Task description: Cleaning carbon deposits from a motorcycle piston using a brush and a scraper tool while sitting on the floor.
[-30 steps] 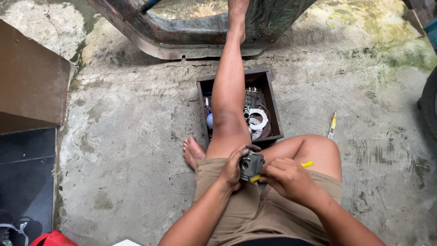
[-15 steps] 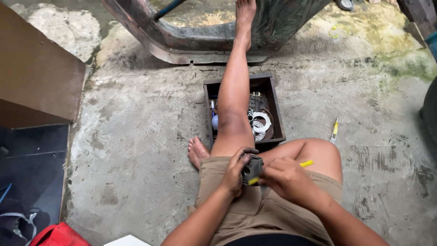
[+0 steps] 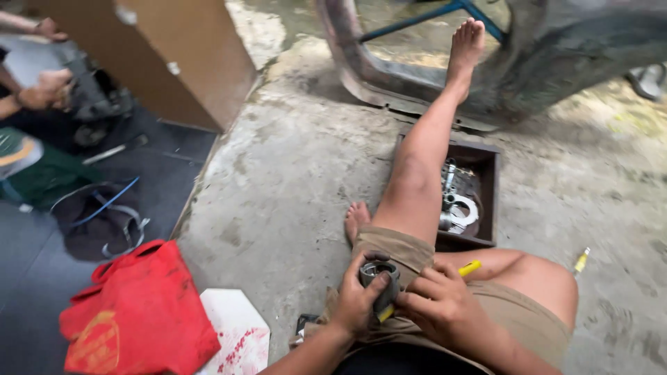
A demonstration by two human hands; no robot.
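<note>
Grey metal cylinder (image 3: pixel 380 281), open end up, gripped in left hand (image 3: pixel 358 302) over the lap, near centre. Right hand (image 3: pixel 439 305) just right of it, clenched on a yellow tool (image 3: pixel 470 268) whose tip meets the cylinder's side. Dark parts tray (image 3: pixel 486 201) lies farther off, beside the outstretched leg (image 3: pixel 424 167). Red bag (image 3: pixel 139 312) on the floor at near left. Another person's hands (image 3: pixel 42 90) work at far left.

Left hand (image 3: pixel 358 302) grips a grey metal cylinder (image 3: pixel 381 279) over the lap. Right hand (image 3: pixel 441 309) holds a yellow tool (image 3: pixel 470 268) against it. Dark tray (image 3: pixel 486 201) of metal parts sits far of the knee, beside the outstretched leg. Red bag (image 3: pixel 139 312) near left. Another person's hands (image 3: pixel 42 90) far left.
</note>
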